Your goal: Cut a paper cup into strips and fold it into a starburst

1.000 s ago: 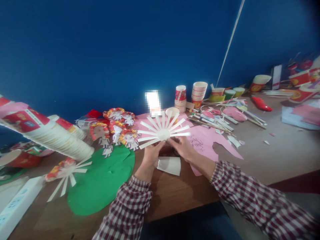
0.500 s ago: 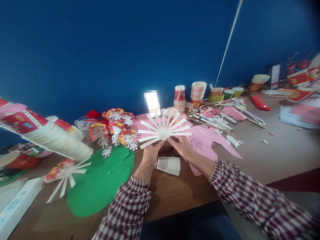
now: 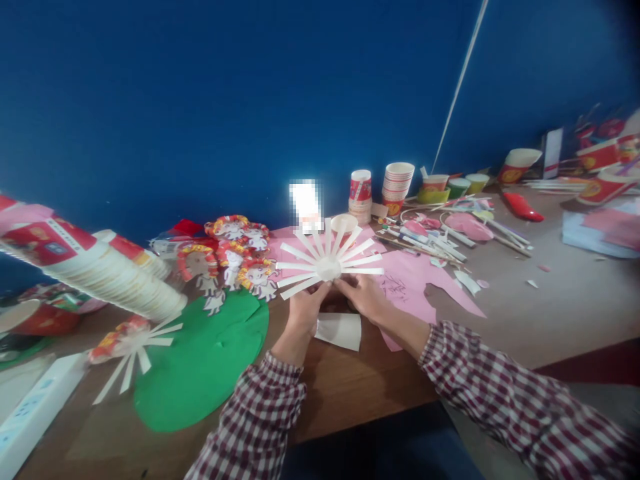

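A paper cup cut into strips [image 3: 329,268] is splayed out flat like a fan, its white strips spreading from a round base. My left hand [image 3: 304,308] pinches its lower edge between thumb and fingers. Close beside it, my right hand [image 3: 364,297] grips the same lower edge from the right. Below the hands a curled white piece of paper [image 3: 341,331] lies on the brown table [image 3: 360,387]. Behind the cut cup is pink paper [image 3: 410,283] with dark writing on it.
Green paper [image 3: 200,373] lies to the left, next to another cut cup [image 3: 135,347]. A long leaning stack of paper cups [image 3: 115,277] stands further left. Several paper figures [image 3: 233,260] sit behind the green sheet. Sticks and pens [image 3: 425,243] and upright cup stacks [image 3: 397,188] are at the back right.
Both hands keep their hold on the cut cup, which stays nearly still. The view has shifted very slightly.
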A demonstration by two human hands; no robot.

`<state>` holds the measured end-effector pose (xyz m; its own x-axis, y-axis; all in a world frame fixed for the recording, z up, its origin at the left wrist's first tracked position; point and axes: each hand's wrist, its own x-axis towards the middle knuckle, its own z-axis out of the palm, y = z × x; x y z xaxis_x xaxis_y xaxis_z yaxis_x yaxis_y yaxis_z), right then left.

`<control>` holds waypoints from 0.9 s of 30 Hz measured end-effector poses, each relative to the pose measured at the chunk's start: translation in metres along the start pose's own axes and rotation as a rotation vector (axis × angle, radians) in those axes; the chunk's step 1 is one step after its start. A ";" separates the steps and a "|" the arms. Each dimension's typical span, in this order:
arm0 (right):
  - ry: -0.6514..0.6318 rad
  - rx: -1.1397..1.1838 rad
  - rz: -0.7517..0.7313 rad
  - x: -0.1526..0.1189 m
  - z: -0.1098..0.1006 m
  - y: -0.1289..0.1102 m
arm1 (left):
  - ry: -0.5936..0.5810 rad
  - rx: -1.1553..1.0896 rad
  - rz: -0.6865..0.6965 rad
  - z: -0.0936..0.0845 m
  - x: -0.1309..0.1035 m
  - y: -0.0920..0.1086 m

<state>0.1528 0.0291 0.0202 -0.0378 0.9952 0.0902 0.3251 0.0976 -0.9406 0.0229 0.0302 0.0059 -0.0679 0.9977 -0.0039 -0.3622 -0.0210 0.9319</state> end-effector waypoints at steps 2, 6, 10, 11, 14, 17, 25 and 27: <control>-0.003 -0.027 0.002 -0.001 0.001 0.000 | 0.005 -0.001 -0.011 0.000 0.000 -0.001; 0.004 -0.162 0.076 -0.003 0.001 -0.003 | 0.037 0.038 0.019 -0.002 0.001 -0.002; 0.015 -0.189 0.080 -0.004 0.000 -0.005 | 0.034 0.045 0.024 -0.002 0.001 -0.003; 0.012 -0.174 0.064 -0.004 0.000 -0.005 | 0.034 0.046 0.024 -0.001 0.001 -0.003; 0.019 -0.125 0.028 -0.002 0.000 -0.003 | 0.071 0.074 0.030 0.000 0.000 -0.004; 0.038 -0.083 0.012 -0.001 0.001 -0.001 | 0.086 0.100 0.039 -0.001 0.002 -0.006; 0.019 -0.080 -0.011 -0.002 0.000 -0.003 | 0.087 0.116 0.067 -0.005 0.006 -0.007; 0.011 -0.085 -0.010 -0.002 -0.001 -0.004 | 0.097 0.118 0.072 -0.004 0.004 -0.006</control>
<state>0.1521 0.0268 0.0237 -0.0311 0.9941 0.1036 0.4040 0.1073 -0.9085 0.0208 0.0343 -0.0017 -0.1812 0.9828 0.0345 -0.2421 -0.0786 0.9671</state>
